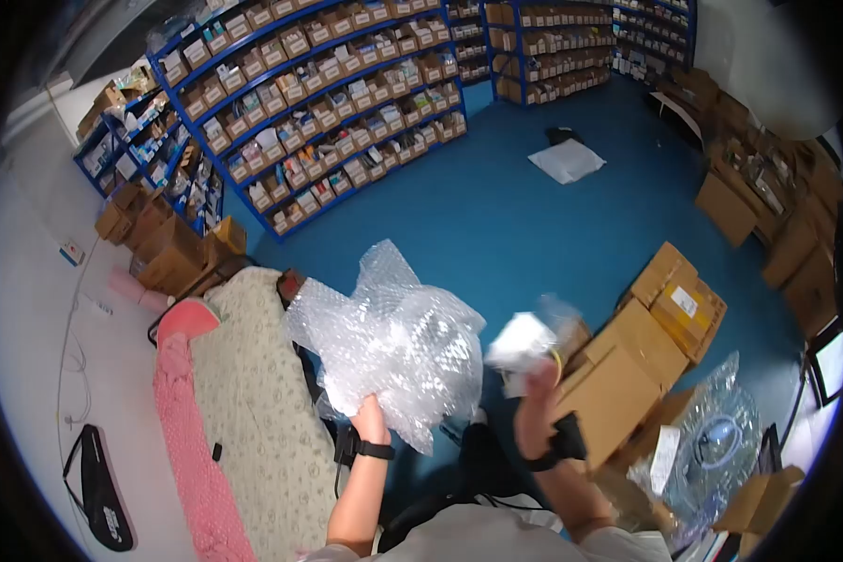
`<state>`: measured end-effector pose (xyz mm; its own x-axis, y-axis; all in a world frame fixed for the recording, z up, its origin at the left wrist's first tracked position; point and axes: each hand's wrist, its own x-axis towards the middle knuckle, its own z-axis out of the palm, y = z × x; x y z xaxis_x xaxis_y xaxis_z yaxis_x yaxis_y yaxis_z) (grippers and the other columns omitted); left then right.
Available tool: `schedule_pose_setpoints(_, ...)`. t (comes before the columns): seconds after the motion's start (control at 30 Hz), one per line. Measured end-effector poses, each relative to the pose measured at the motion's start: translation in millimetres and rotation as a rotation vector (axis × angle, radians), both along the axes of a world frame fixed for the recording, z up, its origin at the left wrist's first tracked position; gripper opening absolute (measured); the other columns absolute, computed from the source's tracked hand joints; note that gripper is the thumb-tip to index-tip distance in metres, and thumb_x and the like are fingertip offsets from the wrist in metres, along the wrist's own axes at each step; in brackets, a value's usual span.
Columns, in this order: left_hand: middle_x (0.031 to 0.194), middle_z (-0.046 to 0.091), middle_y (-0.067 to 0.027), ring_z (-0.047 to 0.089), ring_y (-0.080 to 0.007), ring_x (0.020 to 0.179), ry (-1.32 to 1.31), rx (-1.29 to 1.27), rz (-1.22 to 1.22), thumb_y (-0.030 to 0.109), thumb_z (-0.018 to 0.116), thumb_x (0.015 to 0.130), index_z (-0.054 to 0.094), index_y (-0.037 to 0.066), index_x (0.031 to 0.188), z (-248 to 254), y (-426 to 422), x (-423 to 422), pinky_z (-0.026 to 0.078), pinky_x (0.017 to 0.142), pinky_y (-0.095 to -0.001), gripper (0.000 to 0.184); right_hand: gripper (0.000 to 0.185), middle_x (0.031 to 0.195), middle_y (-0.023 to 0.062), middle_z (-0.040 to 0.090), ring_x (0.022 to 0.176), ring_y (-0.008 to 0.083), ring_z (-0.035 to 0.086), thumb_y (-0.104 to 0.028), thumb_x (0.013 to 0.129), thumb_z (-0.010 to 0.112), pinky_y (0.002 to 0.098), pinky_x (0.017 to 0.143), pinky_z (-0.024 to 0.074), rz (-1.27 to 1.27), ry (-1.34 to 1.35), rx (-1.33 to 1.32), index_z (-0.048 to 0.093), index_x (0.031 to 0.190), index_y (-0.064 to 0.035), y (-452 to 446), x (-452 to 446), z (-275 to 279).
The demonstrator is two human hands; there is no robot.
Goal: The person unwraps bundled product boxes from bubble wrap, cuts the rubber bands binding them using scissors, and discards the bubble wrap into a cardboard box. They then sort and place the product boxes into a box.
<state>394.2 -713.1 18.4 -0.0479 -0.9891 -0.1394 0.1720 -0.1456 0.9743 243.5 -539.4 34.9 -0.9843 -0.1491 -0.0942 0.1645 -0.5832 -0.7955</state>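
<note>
A big crumpled sheet of clear bubble wrap [393, 342] spreads out in front of me. My left hand [370, 419] is closed on its lower edge, the fingers partly hidden by the plastic. To the right, my right hand [537, 412] is raised and smeared by motion, so its fingers cannot be read. Just beyond its fingertips is a blurred white item [522, 342], with clear plastic beside it; whether the hand holds it or only overlaps it, I cannot tell. Both wrists wear dark bands.
A bed or couch with a patterned cover [253, 403] lies left. Cardboard boxes [618, 384] and a clear plastic bag [717, 440] are at right. Blue shelving [281, 112] with small boxes stands behind. A white bag [568, 162] lies on the blue floor.
</note>
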Motion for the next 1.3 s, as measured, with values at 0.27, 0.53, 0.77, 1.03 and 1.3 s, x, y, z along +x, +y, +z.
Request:
schedule_pose_setpoints(0.27, 0.107, 0.06, -0.0096, 0.057, -0.0206, 0.091, -0.154, -0.378, -0.173, 0.002, 0.054, 0.08, 0.05, -0.003, 0.117, 21, -98, -119, 0.046, 0.08, -0.0344, 0.037, 0.049, 0.126, 0.0208, 0.044, 0.119, 0.0343, 0.041, -0.024, 0.084, 0.061, 0.0381, 0.099, 0.0316, 0.799, 0.794, 0.328, 0.045, 0.122, 0.004, -208, -62, 26)
schedule_pose_setpoints(0.53, 0.131, 0.041, -0.0223, 0.034, -0.04, 0.124, -0.731, -0.918, -0.64, 0.022, 0.065, 0.07, 0.046, 0.0, 0.123, 1, -231, -278, 0.026, 0.103, -0.0459, 0.061, 0.049, 0.113, 0.0164, 0.056, 0.106, 0.0294, 0.052, -0.029, 0.08, 0.067, 0.0372, 0.094, 0.0373, 0.703, 0.908, 0.421, 0.052, 0.116, 0.0007, -320, -213, 9)
schedule_pose_setpoints(0.77, 0.142, 0.022, -0.0262, 0.02, -0.0436, 0.132, -0.794, -1.058, -1.165, 0.023, 0.067, 0.065, 0.023, -0.006, 0.136, 46, -304, -501, 0.018, 0.107, -0.0498, 0.089, 0.043, 0.114, 0.0059, 0.055, 0.104, 0.0169, 0.051, -0.021, 0.083, 0.066, 0.0308, 0.09, 0.0403, 0.426, -0.089, -0.074, 0.05, 0.118, -0.001, -395, -408, 18)
schedule_pose_setpoints(1.03, 0.135, 0.031, -0.0299, 0.028, -0.0439, 0.127, -0.263, -1.125, -1.813, 0.019, 0.071, 0.067, 0.022, -0.01, 0.135, 4, -273, -747, 0.024, 0.107, -0.0442, 0.088, 0.028, 0.105, 0.006, 0.06, 0.093, 0.0152, 0.057, -0.015, 0.089, 0.058, 0.0289, 0.079, 0.0469, -0.045, -0.296, -0.291, 0.056, 0.112, -0.0007, -330, -609, -52)
schedule_pose_setpoints(1.3, 0.139, 0.021, -0.0331, 0.022, -0.0436, 0.131, -0.186, -0.946, -1.881, 0.015, 0.068, 0.069, 0.009, -0.01, 0.137, 42, -207, -966, 0.025, 0.106, -0.0446, 0.094, 0.036, 0.106, 0.0052, 0.06, 0.095, 0.0167, 0.056, -0.009, 0.083, 0.064, 0.0306, 0.081, 0.0468, -0.166, -0.306, -0.336, 0.053, 0.116, -0.0036, -278, -837, -44)
